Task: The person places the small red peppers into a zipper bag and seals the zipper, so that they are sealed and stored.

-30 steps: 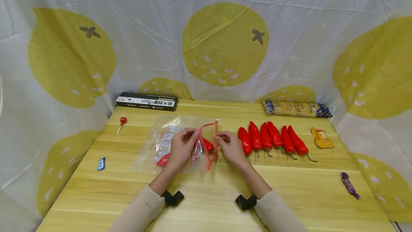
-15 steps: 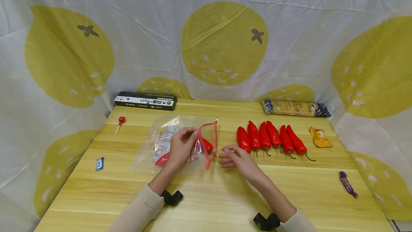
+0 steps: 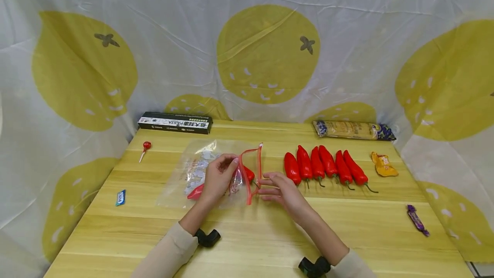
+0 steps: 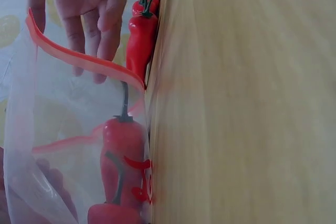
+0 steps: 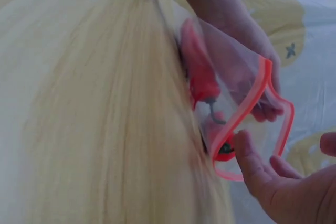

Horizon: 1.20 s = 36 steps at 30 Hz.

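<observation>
A clear zip bag (image 3: 178, 185) with a red zip edge lies on the table, its mouth gaping to the right. Inside it are red chili peppers (image 4: 122, 153), seen through the film; one shows near the mouth in the head view. My left hand (image 3: 218, 177) pinches the upper film just behind the zip. At the mouth, my right hand (image 3: 284, 192) has its fingers extended toward the red edge, holding nothing; its fingertips overlap the rim, and whether they touch cannot be told. Several more red peppers (image 3: 305, 164) lie in a row to the right, stems toward me.
At the back stand a black-and-white pasta box (image 3: 175, 122) and a long noodle packet (image 3: 353, 130). A lollipop (image 3: 146, 149) and a blue wrapped candy (image 3: 121, 197) lie left. An orange packet (image 3: 384, 164) and a purple candy (image 3: 417, 220) lie right.
My right hand has let go of the bag's red edge, drawn back toward me with fingers spread, then come slightly left to the mouth. My left hand keeps its pinch.
</observation>
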Tool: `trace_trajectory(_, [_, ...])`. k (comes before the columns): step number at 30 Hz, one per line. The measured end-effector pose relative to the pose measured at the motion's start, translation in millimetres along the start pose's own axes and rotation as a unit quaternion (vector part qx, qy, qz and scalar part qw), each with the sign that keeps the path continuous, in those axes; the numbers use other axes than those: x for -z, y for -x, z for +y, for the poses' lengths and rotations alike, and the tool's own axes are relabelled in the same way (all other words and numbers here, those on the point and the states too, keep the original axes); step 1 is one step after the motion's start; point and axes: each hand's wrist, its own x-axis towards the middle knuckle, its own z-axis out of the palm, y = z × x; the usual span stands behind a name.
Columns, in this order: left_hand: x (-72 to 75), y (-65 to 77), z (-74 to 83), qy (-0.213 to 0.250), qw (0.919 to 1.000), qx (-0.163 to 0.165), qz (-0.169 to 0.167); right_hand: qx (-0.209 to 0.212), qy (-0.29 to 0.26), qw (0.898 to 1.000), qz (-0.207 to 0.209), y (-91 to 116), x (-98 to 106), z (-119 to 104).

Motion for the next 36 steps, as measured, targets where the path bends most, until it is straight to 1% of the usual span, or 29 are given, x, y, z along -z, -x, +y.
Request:
trace_trajectory(3, [-0.1, -0.6, 0.2, -0.001, 1.0, -0.005, 0.0, -0.002, 0.023, 1.0, 0.011, -1, -1, 3])
trace_trajectory(6, [-0.4, -0.9, 0.2, -0.001, 1.0, -0.007, 0.002, 0.008, 0.042, 0.999, 0.003, -3, -2, 6])
trace_trajectory(8, [-1.0, -0.7, -0.3, -0.004, 1.0, -0.007, 0.001, 0.013, 0.044, 0.999, 0.001, -5, -2, 7])
trace_trajectory(10, [-1.6, -0.2, -1.2, -0.006, 1.0, -0.002, -0.003, 0.014, 0.042, 0.999, 0.008, -7, -3, 7])
trace_trajectory(14, [-3.0, -0.1, -5.1, -0.009, 0.9999, 0.001, -0.01, 0.023, 0.005, 0.999, 0.031, -14, -3, 4])
trace_trajectory(17, [-4.9, -3.8, -17.2, -0.009, 0.9999, -0.002, -0.005, 0.041, -0.038, 0.998, 0.04, -21, -5, 0])
trace_trajectory(20, [-6.5, -8.0, -30.1, -0.006, 1.0, -0.006, 0.0, 0.056, -0.069, 0.995, 0.045, -31, -7, -2])
trace_trajectory(21, [-6.9, -9.5, -34.7, -0.004, 1.0, -0.008, 0.0, 0.059, -0.072, 0.995, 0.045, -34, -8, -2])
trace_trajectory(23, [-7.1, -10.7, -38.2, -0.002, 0.9999, -0.016, 0.0, 0.062, -0.079, 0.994, 0.041, -41, -9, -2])
trace_trajectory(27, [-7.5, -11.8, -40.5, 0.001, 0.9997, -0.026, 0.003, 0.063, -0.085, 0.994, 0.021, -52, -10, 0])
trace_trajectory(29, [-7.5, -11.5, -39.1, 0.005, 0.9997, -0.023, 0.008, 0.065, -0.07, 0.995, 0.018, -53, -9, 1])
trace_trajectory(31, [-6.6, -9.4, -31.5, 0.012, 0.9997, -0.015, 0.012, 0.069, -0.05, 0.996, 0.026, -51, -6, 2])
trace_trajectory(34, [-4.5, -6.2, -18.2, 0.02, 0.9997, -0.005, 0.013, 0.087, 0.003, 0.995, 0.056, -46, 3, 2])
trace_trajectory(36, [-3.7, -5.2, -14.0, 0.021, 0.9996, -0.002, 0.017, 0.097, 0.039, 0.992, 0.077, -39, 10, 0])
